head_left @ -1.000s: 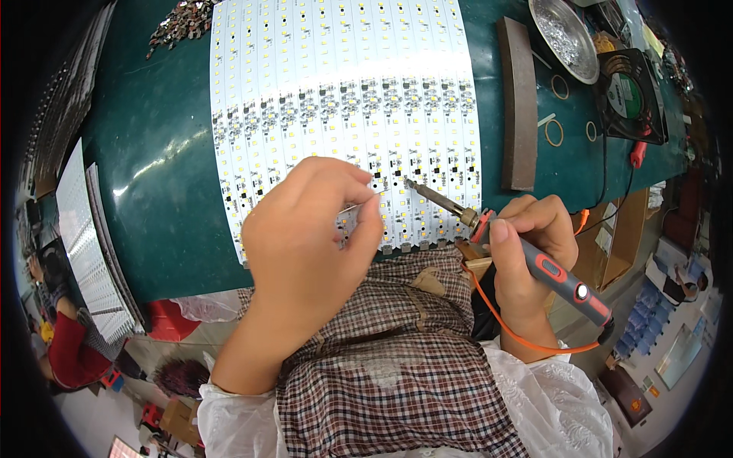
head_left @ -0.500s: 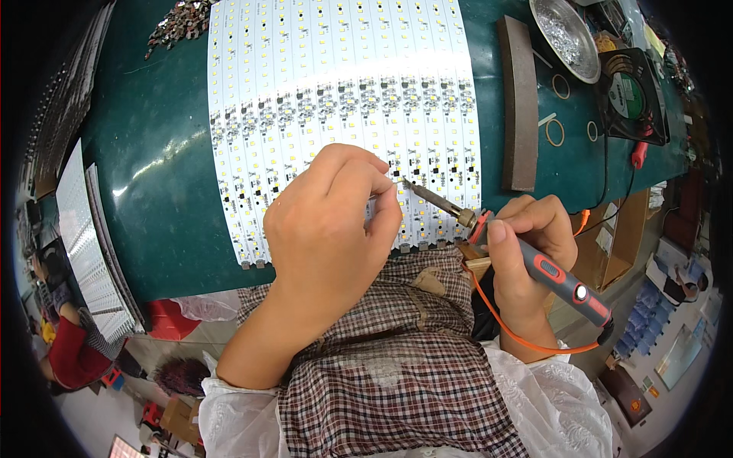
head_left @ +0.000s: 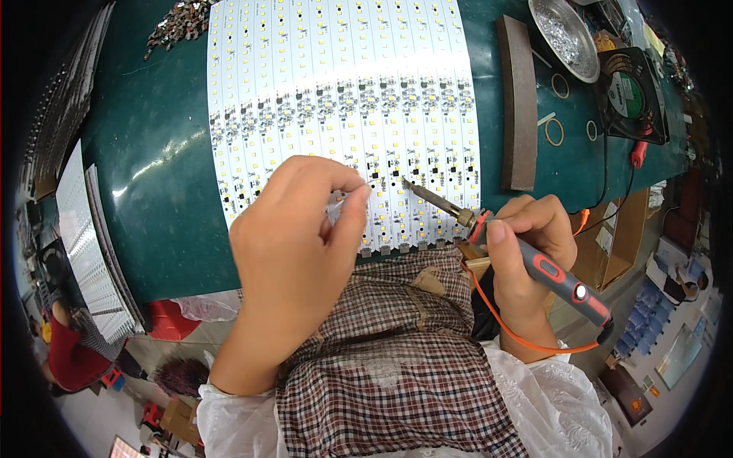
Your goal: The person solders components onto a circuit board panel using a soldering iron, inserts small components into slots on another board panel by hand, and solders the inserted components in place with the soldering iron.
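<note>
A white panel of LED strip boards point(head_left: 305, 57), dotted with yellow LEDs and small black parts, lies on the green table. My right hand point(head_left: 527, 248) grips a grey and red soldering iron point(head_left: 569, 282), thumb on top. Its metal tip rests at or just over the panel's lower part, right of the middle; contact is hard to tell. My left hand point(head_left: 294, 229) hovers over the panel's lower left half, thumb and forefinger pinched. A thin end like solder wire point(head_left: 372, 182) barely shows at those fingertips, a short way left of the iron's tip.
Right of the panel lies a long brown bar point(head_left: 517, 107), with a metal bowl point(head_left: 565, 38), rubber bands point(head_left: 554, 132) and a black fan point(head_left: 630, 95) beyond. Small parts point(head_left: 179, 27) are heaped at the far left. More boards point(head_left: 92, 244) stand at the left edge. An orange cable point(head_left: 527, 343) trails from the iron.
My left hand has moved left, away from the iron's tip, uncovering more boards, still pinched. My right hand and the soldering iron have hardly moved.
</note>
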